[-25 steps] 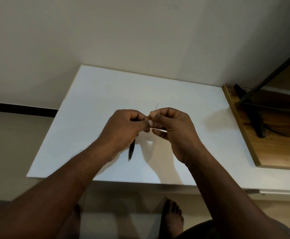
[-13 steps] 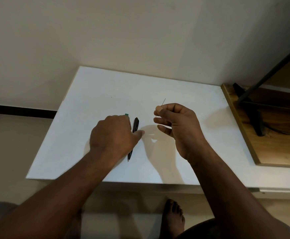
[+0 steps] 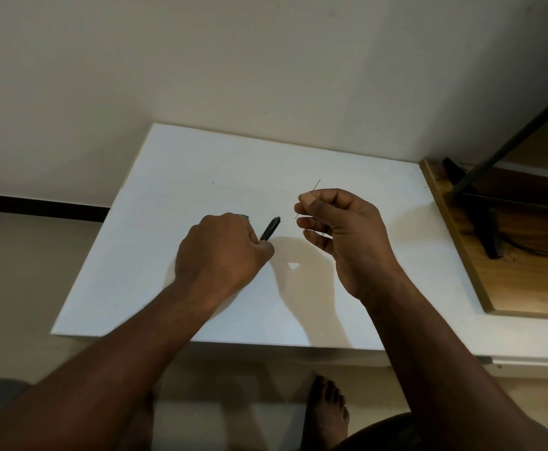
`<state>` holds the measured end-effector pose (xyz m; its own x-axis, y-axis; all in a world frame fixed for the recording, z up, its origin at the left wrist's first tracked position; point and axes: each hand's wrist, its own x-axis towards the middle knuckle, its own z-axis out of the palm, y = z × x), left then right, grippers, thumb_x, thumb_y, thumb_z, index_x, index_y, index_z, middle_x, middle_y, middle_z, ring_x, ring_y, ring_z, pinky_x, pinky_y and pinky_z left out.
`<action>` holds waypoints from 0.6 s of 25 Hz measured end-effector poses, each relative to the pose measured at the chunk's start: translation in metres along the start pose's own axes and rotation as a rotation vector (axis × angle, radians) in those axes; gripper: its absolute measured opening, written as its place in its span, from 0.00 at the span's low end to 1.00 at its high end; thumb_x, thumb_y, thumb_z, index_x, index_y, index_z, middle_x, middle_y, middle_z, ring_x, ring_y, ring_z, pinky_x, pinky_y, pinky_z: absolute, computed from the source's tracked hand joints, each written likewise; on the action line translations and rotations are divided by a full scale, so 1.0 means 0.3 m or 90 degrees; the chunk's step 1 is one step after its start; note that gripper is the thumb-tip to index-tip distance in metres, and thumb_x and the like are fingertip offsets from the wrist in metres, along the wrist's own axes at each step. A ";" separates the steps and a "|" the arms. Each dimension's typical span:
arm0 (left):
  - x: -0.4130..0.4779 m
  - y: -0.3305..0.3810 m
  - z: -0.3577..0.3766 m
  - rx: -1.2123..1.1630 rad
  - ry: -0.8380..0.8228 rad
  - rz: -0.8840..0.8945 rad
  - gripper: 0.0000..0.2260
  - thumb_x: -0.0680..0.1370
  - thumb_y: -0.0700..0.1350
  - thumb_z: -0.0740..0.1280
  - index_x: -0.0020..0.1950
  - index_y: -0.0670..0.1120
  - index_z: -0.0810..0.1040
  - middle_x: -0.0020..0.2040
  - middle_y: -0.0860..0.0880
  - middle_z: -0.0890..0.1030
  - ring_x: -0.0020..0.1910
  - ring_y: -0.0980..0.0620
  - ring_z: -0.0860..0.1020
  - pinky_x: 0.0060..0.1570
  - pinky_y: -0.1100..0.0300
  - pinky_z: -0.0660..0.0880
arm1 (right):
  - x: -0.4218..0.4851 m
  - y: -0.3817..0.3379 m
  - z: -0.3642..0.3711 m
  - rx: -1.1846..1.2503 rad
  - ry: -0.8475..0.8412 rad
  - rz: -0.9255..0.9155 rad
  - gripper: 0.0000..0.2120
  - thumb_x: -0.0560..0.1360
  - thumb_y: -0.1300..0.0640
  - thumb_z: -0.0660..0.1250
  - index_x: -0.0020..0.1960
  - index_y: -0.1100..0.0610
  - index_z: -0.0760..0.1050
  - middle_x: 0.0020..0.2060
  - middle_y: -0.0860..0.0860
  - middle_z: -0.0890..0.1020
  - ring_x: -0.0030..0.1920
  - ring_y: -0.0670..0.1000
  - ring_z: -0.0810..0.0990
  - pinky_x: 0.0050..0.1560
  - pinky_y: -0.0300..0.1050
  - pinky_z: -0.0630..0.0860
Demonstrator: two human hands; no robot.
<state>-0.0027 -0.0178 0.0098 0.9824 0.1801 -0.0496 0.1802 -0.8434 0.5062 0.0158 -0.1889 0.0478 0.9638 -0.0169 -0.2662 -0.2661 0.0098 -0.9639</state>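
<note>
My right hand [image 3: 341,229] is raised over the white table [image 3: 201,164] and pinches a thin dark needle-like lead [image 3: 315,185] between thumb and forefinger; its tips stick out above and below the thumb. My left hand [image 3: 220,252] is lower, at the table's middle, with its fingers curled round a black pen [image 3: 271,228] whose far end points up and right. A small green bit [image 3: 246,217] peeks out past the knuckles of that hand; what it is I cannot tell.
A wooden surface [image 3: 520,281] with a black metal stand [image 3: 481,219] adjoins the table on the right. A pale wall rises behind. Below the near table edge a bare foot [image 3: 328,411] rests on the floor.
My hands were together around the thin lead; the left hand then dropped to the table and took hold of the black pen, lifting its far end. The right hand stayed raised with the lead.
</note>
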 end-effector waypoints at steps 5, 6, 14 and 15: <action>-0.020 0.020 -0.042 -0.126 0.058 0.110 0.07 0.70 0.55 0.69 0.40 0.53 0.81 0.33 0.57 0.82 0.33 0.55 0.80 0.38 0.56 0.79 | 0.006 -0.030 -0.026 0.023 0.027 -0.030 0.03 0.80 0.59 0.72 0.52 0.56 0.84 0.46 0.52 0.89 0.45 0.50 0.86 0.49 0.43 0.82; -0.022 0.020 -0.045 -0.137 0.068 0.125 0.07 0.71 0.55 0.70 0.40 0.53 0.81 0.33 0.58 0.82 0.31 0.56 0.79 0.38 0.56 0.79 | 0.007 -0.035 -0.030 0.030 0.027 -0.031 0.02 0.80 0.59 0.72 0.51 0.56 0.84 0.46 0.51 0.89 0.44 0.49 0.86 0.47 0.43 0.81; -0.027 0.019 -0.035 -0.167 0.064 0.252 0.10 0.75 0.53 0.70 0.55 0.55 0.79 0.37 0.59 0.84 0.34 0.56 0.82 0.41 0.53 0.81 | 0.004 -0.060 -0.042 0.106 0.017 -0.018 0.01 0.80 0.58 0.72 0.50 0.54 0.82 0.47 0.50 0.90 0.46 0.50 0.88 0.47 0.42 0.81; -0.026 0.017 -0.034 -0.160 0.071 0.265 0.11 0.76 0.53 0.70 0.57 0.54 0.80 0.39 0.59 0.85 0.35 0.56 0.83 0.43 0.54 0.81 | 0.003 -0.062 -0.044 0.111 0.016 -0.019 0.02 0.81 0.58 0.71 0.50 0.54 0.82 0.47 0.51 0.90 0.47 0.50 0.89 0.48 0.43 0.81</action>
<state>-0.0099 -0.0184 0.0215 0.9545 -0.0814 0.2869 -0.2575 -0.7100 0.6554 0.0215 -0.2023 0.0653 0.9700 -0.0446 -0.2389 -0.2273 0.1816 -0.9568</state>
